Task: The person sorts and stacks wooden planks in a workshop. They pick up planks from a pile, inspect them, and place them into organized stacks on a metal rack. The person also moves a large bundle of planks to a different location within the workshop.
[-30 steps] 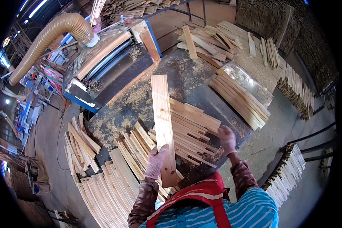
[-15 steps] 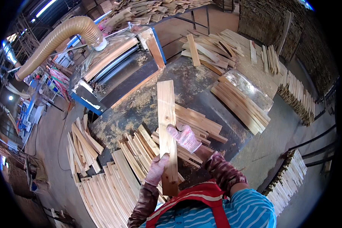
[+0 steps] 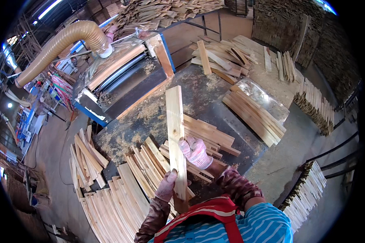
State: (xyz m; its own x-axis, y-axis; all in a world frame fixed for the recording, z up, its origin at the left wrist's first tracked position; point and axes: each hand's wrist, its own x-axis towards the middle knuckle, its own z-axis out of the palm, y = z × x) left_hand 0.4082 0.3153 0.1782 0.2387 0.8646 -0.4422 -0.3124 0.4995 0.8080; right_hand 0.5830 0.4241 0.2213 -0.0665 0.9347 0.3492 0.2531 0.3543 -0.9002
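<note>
A long pale wooden board (image 3: 175,121) with a few knots stands up in front of my body, its far end raised over the black worktable (image 3: 142,117). Gloved in pinkish white, my left hand (image 3: 166,186) grips the board's left edge near its lower end. Higher up, my right hand (image 3: 196,152) holds the right edge, its thumb lying on the board's face. Behind my right hand lies a stack of boards (image 3: 209,133). Narrow strips (image 3: 144,164) lie beside my left hand, and a wide row of boards (image 3: 113,206) spreads to the lower left.
A planer-like machine (image 3: 121,81) with a ribbed tan hose (image 3: 63,42) stands at the far left. More boards (image 3: 255,115) lie at the right, with loose pieces (image 3: 221,60) behind them. Sawdust covers parts of the table. Stacked wood (image 3: 306,194) stands at the lower right.
The board has turned slightly and its face is tilted more to one side, still in both hands. The view has shifted a little. A pinkish gloved hand now shows behind the machine's hose.
</note>
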